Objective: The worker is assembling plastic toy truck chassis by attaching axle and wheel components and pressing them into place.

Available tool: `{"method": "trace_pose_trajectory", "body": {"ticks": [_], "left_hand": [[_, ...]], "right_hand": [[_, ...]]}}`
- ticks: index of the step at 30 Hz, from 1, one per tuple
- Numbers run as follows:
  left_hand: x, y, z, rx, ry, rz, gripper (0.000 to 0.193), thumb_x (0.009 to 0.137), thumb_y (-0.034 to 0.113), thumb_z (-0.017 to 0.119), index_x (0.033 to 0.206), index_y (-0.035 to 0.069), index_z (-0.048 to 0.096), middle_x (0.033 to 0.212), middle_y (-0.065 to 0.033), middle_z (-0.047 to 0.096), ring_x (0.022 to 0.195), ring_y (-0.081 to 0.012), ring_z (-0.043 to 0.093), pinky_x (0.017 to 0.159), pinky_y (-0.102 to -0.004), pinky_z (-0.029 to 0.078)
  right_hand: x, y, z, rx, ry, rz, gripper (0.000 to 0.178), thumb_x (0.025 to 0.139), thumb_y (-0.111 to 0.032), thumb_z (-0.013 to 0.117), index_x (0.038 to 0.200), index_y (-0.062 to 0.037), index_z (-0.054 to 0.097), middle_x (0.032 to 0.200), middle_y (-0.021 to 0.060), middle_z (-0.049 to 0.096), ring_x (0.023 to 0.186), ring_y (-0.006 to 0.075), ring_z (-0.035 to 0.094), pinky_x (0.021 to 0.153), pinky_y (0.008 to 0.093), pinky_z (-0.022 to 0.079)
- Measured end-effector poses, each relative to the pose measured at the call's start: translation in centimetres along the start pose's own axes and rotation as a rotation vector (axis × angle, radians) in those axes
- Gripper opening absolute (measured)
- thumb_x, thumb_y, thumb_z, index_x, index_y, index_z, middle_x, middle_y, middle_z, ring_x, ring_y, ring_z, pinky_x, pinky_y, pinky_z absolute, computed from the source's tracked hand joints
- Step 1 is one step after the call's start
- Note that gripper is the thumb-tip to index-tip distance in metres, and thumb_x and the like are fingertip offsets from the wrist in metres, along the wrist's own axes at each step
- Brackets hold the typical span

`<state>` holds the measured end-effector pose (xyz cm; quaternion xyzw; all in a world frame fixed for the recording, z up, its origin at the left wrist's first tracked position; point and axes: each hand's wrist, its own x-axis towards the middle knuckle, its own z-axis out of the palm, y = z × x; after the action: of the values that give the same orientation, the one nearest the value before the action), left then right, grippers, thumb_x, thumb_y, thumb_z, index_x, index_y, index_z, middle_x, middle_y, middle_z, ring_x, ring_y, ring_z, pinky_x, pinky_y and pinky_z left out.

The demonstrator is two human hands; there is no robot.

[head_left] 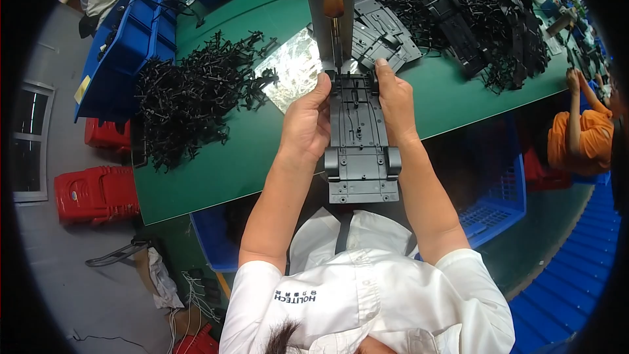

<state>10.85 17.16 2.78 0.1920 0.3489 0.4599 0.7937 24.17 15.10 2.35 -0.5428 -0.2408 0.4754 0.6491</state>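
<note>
Between both hands I hold a dark grey plastic toy-car chassis (357, 124), its long flat underside facing up, with rounded wheel arches at its near end. My left hand (306, 121) grips its far left edge, thumb pointing away. My right hand (395, 101) is closed around the far right edge. The chassis's far end lies under the tip of an upright driver-like metal spindle (337, 42), which hangs from a machine post. Whether the tip touches the plastic cannot be made out. Beneath that end is a shiny plate (293, 69) on the green table.
A heap of small black plastic parts (190, 98) covers the table's left. Grey chassis plates (386, 33) and more black parts (504, 33) lie at the right. Blue bins (134, 46) stand along the left edge, red stools (98, 193) beyond. A person in orange (580, 134) sits far right.
</note>
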Motion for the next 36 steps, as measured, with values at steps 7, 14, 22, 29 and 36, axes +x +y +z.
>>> {"method": "trace_pose_trajectory", "body": {"ticks": [7,14,22,29,36], "left_hand": [[-0.3,0.2,0.3,0.016,0.008,-0.008,0.026,0.085,0.024,0.061,0.100,0.003,0.057,0.091,-0.0047,0.060,0.084,-0.0143,0.056,0.077,-0.0283,0.047],[0.0,0.2,-0.1,0.018,-0.011,-0.064,0.027,0.085,0.025,0.060,0.099,0.002,0.057,0.091,-0.0051,0.060,0.083,-0.0145,0.056,0.076,-0.0282,0.047],[0.1,0.1,0.2,0.030,-0.011,-0.054,0.026,0.085,0.025,0.060,0.097,0.002,0.058,0.090,-0.0053,0.061,0.082,-0.0146,0.056,0.075,-0.0282,0.047],[-0.7,0.6,1.4,0.056,0.009,0.020,0.028,0.084,0.027,0.061,0.097,0.002,0.058,0.089,-0.0067,0.060,0.081,-0.0153,0.057,0.074,-0.0288,0.048],[-0.1,0.7,0.2,0.043,-0.031,-0.064,0.029,0.086,0.028,0.059,0.099,0.002,0.057,0.089,-0.0073,0.061,0.082,-0.0159,0.059,0.075,-0.0291,0.049]], "right_hand": [[0.2,0.5,-0.3,0.011,-0.019,-0.039,0.045,0.091,-0.033,0.048,0.062,-0.0001,0.057,0.058,-0.0041,0.048,0.053,0.0046,0.038,0.049,0.0220,0.034],[0.4,0.6,-0.5,0.002,-0.038,-0.005,0.042,0.091,-0.035,0.048,0.072,0.0005,0.058,0.064,-0.0005,0.053,0.055,0.0065,0.045,0.051,0.0226,0.039],[0.4,0.5,-0.8,-0.017,-0.050,0.004,0.043,0.090,-0.038,0.048,0.082,0.0022,0.060,0.072,0.0041,0.059,0.059,0.0089,0.053,0.055,0.0235,0.046],[0.4,0.4,-0.7,-0.029,-0.052,-0.008,0.043,0.090,-0.038,0.048,0.081,0.0025,0.060,0.073,0.0041,0.059,0.059,0.0083,0.053,0.055,0.0231,0.045],[0.8,1.1,-0.9,-0.098,-0.077,-0.051,0.042,0.091,-0.036,0.048,0.079,0.0027,0.061,0.070,0.0025,0.058,0.060,0.0070,0.051,0.055,0.0210,0.043]]}}
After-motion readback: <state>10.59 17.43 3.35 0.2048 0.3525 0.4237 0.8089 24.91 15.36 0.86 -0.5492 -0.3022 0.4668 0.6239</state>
